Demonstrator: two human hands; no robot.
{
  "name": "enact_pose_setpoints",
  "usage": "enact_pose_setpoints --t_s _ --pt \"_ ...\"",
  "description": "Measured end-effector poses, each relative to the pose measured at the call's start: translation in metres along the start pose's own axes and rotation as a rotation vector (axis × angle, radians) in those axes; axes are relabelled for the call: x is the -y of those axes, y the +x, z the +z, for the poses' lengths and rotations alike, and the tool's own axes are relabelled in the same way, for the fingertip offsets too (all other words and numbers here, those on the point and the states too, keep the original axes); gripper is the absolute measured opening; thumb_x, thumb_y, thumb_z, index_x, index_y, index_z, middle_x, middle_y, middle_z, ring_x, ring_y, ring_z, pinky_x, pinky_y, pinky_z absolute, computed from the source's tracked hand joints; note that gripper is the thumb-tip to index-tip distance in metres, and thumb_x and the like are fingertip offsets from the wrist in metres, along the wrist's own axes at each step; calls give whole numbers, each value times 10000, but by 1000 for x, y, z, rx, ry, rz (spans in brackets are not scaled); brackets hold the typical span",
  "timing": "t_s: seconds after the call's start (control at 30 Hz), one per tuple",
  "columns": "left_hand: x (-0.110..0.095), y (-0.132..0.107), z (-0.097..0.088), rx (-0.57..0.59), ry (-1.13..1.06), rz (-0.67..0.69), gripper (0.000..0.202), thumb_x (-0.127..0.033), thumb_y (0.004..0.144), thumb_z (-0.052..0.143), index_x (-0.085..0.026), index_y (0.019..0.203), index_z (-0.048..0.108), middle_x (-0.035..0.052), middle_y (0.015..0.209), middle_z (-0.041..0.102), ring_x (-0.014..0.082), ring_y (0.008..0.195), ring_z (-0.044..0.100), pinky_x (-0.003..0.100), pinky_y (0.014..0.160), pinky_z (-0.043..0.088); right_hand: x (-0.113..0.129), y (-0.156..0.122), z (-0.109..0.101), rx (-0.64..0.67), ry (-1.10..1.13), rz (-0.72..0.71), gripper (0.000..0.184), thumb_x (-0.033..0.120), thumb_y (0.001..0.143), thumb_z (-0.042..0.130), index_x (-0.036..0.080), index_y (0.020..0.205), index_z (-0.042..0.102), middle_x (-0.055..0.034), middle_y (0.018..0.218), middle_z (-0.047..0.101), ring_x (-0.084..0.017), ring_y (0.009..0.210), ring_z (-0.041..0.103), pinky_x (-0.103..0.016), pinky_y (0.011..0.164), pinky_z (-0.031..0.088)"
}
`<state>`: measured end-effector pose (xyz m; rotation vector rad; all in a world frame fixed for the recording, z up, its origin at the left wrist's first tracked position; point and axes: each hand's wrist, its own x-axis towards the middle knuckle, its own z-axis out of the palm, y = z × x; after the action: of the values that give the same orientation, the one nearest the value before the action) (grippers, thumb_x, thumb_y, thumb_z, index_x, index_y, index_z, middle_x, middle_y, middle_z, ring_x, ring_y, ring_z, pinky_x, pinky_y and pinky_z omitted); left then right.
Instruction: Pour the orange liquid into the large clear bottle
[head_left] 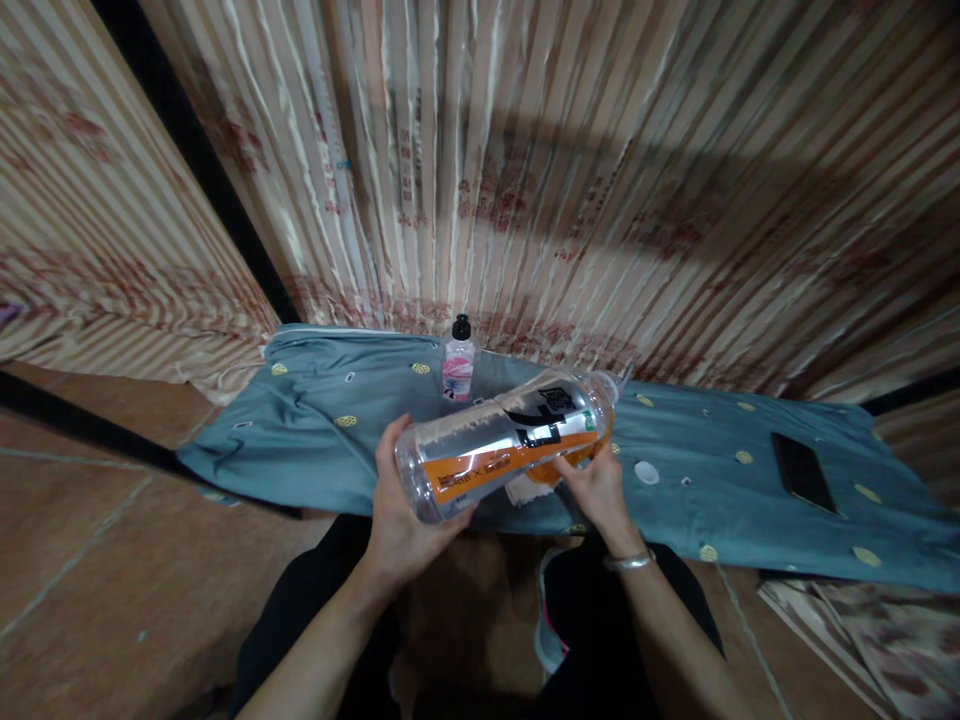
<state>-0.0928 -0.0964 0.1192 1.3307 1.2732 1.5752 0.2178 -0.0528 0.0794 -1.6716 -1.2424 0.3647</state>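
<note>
Our left hand point(397, 530) wraps around the base of one large bottle point(491, 450), tilted above the cloth point(705, 490) between front and back edges; our right hand point(600, 490) curls beneath its neck, exact grip unclear. We count one black-capped bottle point(458, 368) by the back edge, one white disc point(646, 472), and one phone point(802, 472) toward the right end.

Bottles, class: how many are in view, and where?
2: a large clear bottle, tilted in the left hand, and a small black-capped bottle on the cloth. Others may be hidden.
</note>
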Motion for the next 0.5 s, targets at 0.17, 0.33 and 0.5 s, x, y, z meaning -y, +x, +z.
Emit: enact_pose_setpoints --t_s 0.17,0.33,0.5 --pt "-4 1 -3 5 -32 -28 1215 -459 622 1194 -373 1663 575 27 1294 799 377 1123 899 608 1103 810 -1 0 1 0 -10 12 966 902 741 941 241 1415 740 -227 1236 977 -511 1122 955 -646 969 799" --pt "-3 2 -4 0 -8 -15 1229 -507 621 1202 -374 1669 574 31 1310 797 385 1145 902 625 1136 802 -1 0 1 0 1 6 952 951 749 918 266 1384 730 -205 1205 978 -491 1078 954 -623 935 801" --pt "2 0 -1 -11 6 24 1240 -425 623 1192 -379 1692 566 37 1323 813 379 1114 913 597 1067 835 2 0 1 -6 -11 18 947 917 725 932 262 1376 722 -218 1206 979 -500 1083 958 -634 950 802"
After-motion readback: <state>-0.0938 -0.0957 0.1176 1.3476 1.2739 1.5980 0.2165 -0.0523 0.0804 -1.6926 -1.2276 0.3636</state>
